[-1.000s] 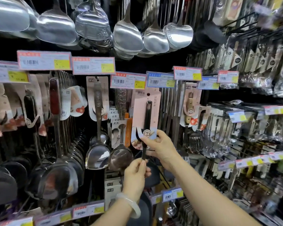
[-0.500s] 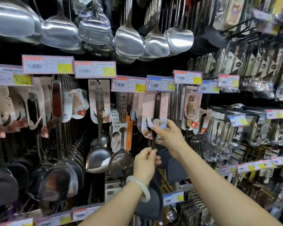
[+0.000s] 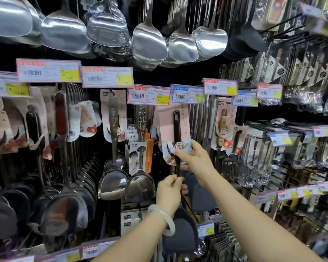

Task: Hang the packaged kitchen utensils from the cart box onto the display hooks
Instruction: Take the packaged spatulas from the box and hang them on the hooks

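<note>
A dark display wall (image 3: 187, 78) fills the view, crowded with rows of hooks (image 3: 284, 23). Steel ladles (image 3: 150, 40) hang along the top, catching bright glare. Price tags (image 3: 49, 70) line the rails. Bagged goods (image 3: 311, 72) cover the right side.

The spatula (image 3: 180, 231) is black with a dark grey head on a pale pink card (image 3: 167, 125), the bracelet (image 3: 164, 218) milky white, the ladles (image 3: 150, 40) shiny silver, the price tags (image 3: 148, 95) white with yellow patches.
</note>
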The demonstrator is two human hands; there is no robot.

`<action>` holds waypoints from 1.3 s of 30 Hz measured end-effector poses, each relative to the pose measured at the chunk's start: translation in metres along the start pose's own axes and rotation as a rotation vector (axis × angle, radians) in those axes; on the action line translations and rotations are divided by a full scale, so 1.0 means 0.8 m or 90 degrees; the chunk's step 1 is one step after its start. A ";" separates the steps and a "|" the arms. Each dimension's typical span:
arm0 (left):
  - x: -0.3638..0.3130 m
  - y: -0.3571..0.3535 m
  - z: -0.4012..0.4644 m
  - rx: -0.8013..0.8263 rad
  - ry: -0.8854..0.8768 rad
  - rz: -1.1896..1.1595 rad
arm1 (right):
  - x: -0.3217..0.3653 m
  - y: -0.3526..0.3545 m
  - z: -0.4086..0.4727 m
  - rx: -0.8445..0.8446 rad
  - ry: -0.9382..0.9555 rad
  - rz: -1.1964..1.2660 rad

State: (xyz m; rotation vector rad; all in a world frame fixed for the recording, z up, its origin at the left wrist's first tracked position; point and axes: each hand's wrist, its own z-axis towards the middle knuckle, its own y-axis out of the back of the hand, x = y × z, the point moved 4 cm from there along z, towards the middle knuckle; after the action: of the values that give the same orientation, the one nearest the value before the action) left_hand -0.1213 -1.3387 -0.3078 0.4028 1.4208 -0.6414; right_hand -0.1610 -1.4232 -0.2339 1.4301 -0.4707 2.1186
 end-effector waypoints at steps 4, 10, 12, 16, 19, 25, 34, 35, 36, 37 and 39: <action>-0.014 -0.001 0.006 0.008 -0.031 0.033 | 0.007 0.006 0.007 -0.025 0.016 0.015; -0.023 0.000 0.007 0.013 -0.044 0.051 | 0.006 0.007 0.012 -0.032 -0.001 0.049; -0.020 0.000 0.008 0.012 -0.044 0.053 | 0.002 0.008 0.011 -0.026 -0.003 0.056; -0.006 0.004 0.004 0.017 -0.035 0.049 | -0.011 0.008 0.006 -0.002 -0.023 0.041; 0.002 0.005 0.002 0.014 -0.042 0.055 | -0.016 0.008 0.003 0.003 -0.021 0.042; -0.006 0.000 0.013 0.004 -0.049 0.023 | 0.000 0.007 0.011 -0.006 0.006 0.016; -0.017 -0.005 0.016 0.015 -0.086 0.054 | 0.001 0.019 0.017 -0.024 0.011 0.047; -0.017 -0.005 0.016 0.014 -0.089 0.053 | 0.001 0.019 0.017 -0.020 0.009 0.048; -0.016 -0.004 0.016 0.011 -0.091 0.051 | 0.000 0.019 0.017 -0.014 0.007 0.046; -0.013 -0.003 0.016 0.007 -0.092 0.047 | 0.000 0.017 0.017 -0.007 0.005 0.042; -0.008 -0.001 0.014 -0.006 -0.093 0.039 | -0.001 0.014 0.016 0.002 0.004 0.032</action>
State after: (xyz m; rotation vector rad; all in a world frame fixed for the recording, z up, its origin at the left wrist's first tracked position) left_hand -0.1132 -1.3449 -0.3001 0.3838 1.2677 -0.6020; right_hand -0.1580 -1.4390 -0.2300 1.4264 -0.5051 2.1638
